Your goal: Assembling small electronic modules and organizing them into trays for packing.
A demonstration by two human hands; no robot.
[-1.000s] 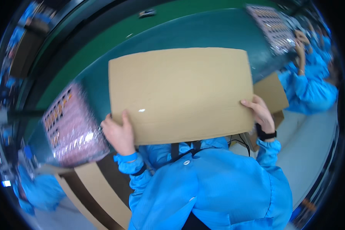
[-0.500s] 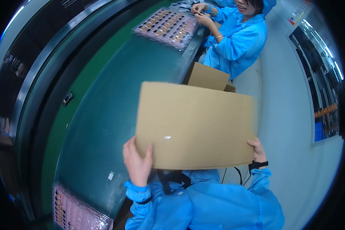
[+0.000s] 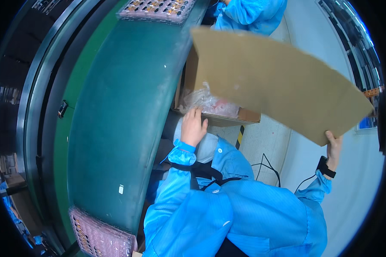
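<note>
A flat brown cardboard sheet [image 3: 283,81] is raised at a slant over an open cardboard box [image 3: 221,121]. My right hand [image 3: 333,147] grips the sheet at its lower right corner, thumb on the near face. With fingers stretched forward, my left hand [image 3: 194,127] is at the box's near rim and holds nothing; whether its fingertips press on the rim I cannot tell. Inside the box lies crumpled clear plastic [image 3: 206,100] with something pinkish in it. The sheet hides the far right part of the box.
The green conveyor belt [image 3: 120,98] runs along my left. Pink trays in clear plastic, with small dark parts, lie as a far stack [image 3: 158,9] and a near stack [image 3: 101,235]. A co-worker in blue [image 3: 253,15] is beyond the box. Black cables [image 3: 270,167] hang at right.
My left hand has let go of the cardboard sheet and moved to the box. My right hand has swung the sheet rightward, uncovering the box's inside. The view has shifted.
</note>
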